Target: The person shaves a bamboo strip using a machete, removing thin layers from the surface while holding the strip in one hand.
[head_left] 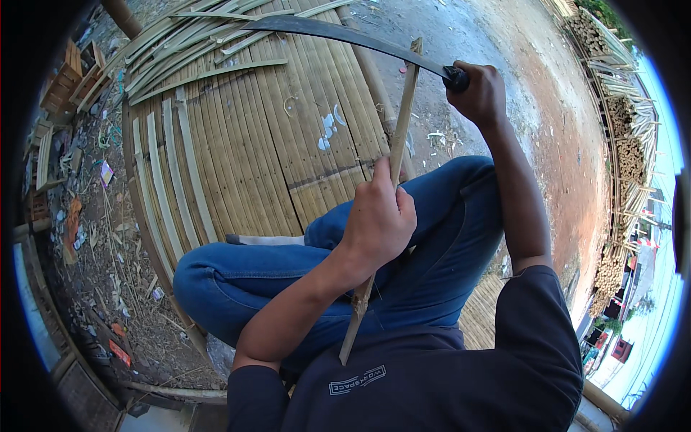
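Note:
My left hand [379,216] is closed around a bamboo strip [405,108], which slants from my belly up and away past my knee. In my right hand [478,95] is the black handle of a long curved machete [345,36], held out to the right. Its dark blade stretches leftward and crosses the strip close to the strip's far end; whether the two touch I cannot tell. Both my legs, in blue jeans, are folded on a slatted bamboo platform [252,158]. A pale knife-like piece with a dark tip [266,240] lies beside my leg.
Split bamboo strips [180,54] are heaped at the platform's far left. Several more strips [167,180] lie along its left side. Wooden crates [65,75] stand on littered ground at the left. Bundled bamboo poles [626,140] line the far right.

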Tool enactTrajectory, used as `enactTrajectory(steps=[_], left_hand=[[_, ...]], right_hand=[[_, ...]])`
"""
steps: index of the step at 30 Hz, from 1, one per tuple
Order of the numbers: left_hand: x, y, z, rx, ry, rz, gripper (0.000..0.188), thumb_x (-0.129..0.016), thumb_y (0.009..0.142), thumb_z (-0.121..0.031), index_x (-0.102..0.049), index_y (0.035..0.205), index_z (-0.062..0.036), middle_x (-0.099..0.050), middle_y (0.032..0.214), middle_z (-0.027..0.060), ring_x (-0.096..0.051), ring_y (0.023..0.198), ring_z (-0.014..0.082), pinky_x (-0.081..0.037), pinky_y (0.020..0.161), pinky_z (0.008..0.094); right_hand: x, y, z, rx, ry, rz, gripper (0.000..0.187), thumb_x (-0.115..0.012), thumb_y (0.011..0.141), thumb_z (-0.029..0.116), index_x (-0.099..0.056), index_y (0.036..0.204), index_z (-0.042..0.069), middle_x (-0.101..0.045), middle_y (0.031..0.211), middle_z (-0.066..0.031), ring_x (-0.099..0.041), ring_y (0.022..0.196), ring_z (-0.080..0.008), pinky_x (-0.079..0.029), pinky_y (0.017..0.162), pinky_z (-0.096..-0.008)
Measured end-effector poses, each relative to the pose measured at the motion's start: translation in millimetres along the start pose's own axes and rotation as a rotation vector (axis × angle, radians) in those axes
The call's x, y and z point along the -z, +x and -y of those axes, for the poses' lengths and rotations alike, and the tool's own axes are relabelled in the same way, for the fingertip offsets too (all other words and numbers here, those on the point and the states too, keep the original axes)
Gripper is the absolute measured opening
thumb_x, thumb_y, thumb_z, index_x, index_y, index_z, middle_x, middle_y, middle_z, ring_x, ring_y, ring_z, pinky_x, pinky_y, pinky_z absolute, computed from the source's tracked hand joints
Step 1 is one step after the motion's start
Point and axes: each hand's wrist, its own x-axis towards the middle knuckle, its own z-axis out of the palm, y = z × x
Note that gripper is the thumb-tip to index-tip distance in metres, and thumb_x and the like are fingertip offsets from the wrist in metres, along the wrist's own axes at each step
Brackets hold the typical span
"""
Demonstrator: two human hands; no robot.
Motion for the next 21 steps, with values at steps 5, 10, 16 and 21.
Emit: enactTrajectory(steps=[5,10,16,21], left_hand=[[2.0,-1.9,-3.1,0.024,0.043,0.021,0.018,-0.048,0.089,0.002,-0.053,0.107,0.0035,-0.053,0.055,0.0129,-0.06,0.049,0.0232,-0.043,0.049,0.0392],[0.4,-8.7,-15.9,-0.011,-0.055,0.177,0.019,-0.048,0.092,-0.003,-0.053,0.109,0.0037,-0.054,0.057,0.0125,-0.06,0.053,0.0241,-0.045,0.056,0.0405],[-6.1,10.0,4.3,0.126,0.091,0.083,0.028,-0.047,0.101,-0.024,-0.054,0.109,0.0022,-0.057,0.062,0.0154,-0.061,0.058,0.0275,-0.046,0.061,0.0418],[-7.7,8.9,7.9,0.133,0.117,0.074,0.037,-0.04,0.106,-0.033,-0.052,0.102,0.0023,-0.057,0.063,0.0224,-0.061,0.062,0.0416,-0.045,0.062,0.0488]], right_hand=[[-0.6,0.6,-6.7,-0.019,-0.015,0.006,0.007,-0.069,0.073,0.013,-0.067,0.074,0.006,-0.06,0.065,-0.019,-0.061,0.06,-0.0383,-0.049,0.056,-0.0426],[-6.6,7.4,-65.1,-0.404,-0.234,-0.016,0.024,-0.067,0.08,0.033,-0.075,0.084,0.011,-0.069,0.072,-0.0187,-0.069,0.072,-0.0384,-0.056,0.069,-0.0462],[-8.6,-6.6,-63.2,-0.47,0.031,0.036,0.035,-0.072,0.082,0.038,-0.073,0.082,0.003,-0.066,0.066,-0.0198,-0.069,0.068,-0.0361,-0.053,0.065,-0.0442],[-9.6,2.8,-22.9,-0.309,0.11,0.128,0.034,-0.073,0.084,0.037,-0.072,0.083,0.003,-0.065,0.067,-0.02,-0.065,0.064,-0.0379,-0.05,0.063,-0.043]])
